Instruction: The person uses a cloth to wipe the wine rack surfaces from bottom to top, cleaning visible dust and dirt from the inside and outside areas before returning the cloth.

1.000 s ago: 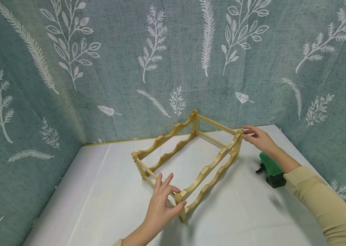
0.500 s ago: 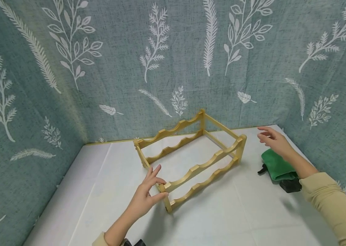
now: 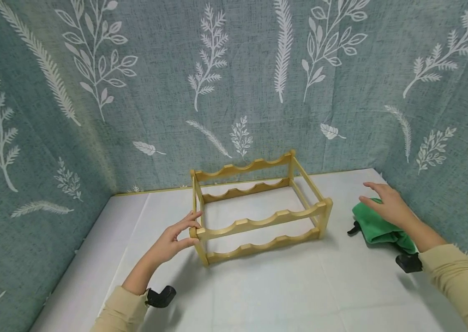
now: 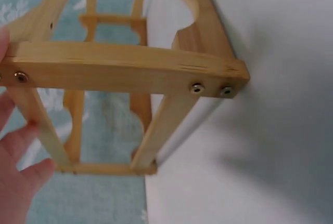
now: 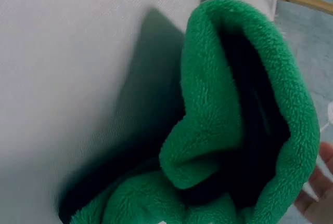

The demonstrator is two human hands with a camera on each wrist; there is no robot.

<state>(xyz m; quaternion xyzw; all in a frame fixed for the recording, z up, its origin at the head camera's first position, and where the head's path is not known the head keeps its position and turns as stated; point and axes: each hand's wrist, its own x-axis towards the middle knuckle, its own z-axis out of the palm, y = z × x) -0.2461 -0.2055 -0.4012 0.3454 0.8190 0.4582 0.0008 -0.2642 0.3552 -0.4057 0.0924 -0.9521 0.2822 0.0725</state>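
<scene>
A light wooden wine rack (image 3: 255,224) with scalloped rails stands on the white table, its long side nearly facing me. My left hand (image 3: 169,242) holds its near left corner post, thumb on the near side and fingers over the top. The left wrist view shows the rack's end frame (image 4: 114,70) with its screws, and the left fingertips beside it. My right hand (image 3: 392,210) hovers over a crumpled green plush cloth (image 3: 375,226), fingers spread and holding nothing. Close up in the right wrist view, the folded green cloth (image 5: 205,89) shows a dark inside.
Behind the table (image 3: 267,286) hangs a blue-green curtain (image 3: 159,83) with white leaf prints, continuing along both sides. A black strap end (image 3: 354,229) sticks out left of the cloth. Each wrist wears a black device, such as the left wrist camera (image 3: 161,296).
The rack has turned so its front side lies more squarely toward me, its near corner going left with my left hand. My right hand has left the rack's right post and moved right and nearer.
</scene>
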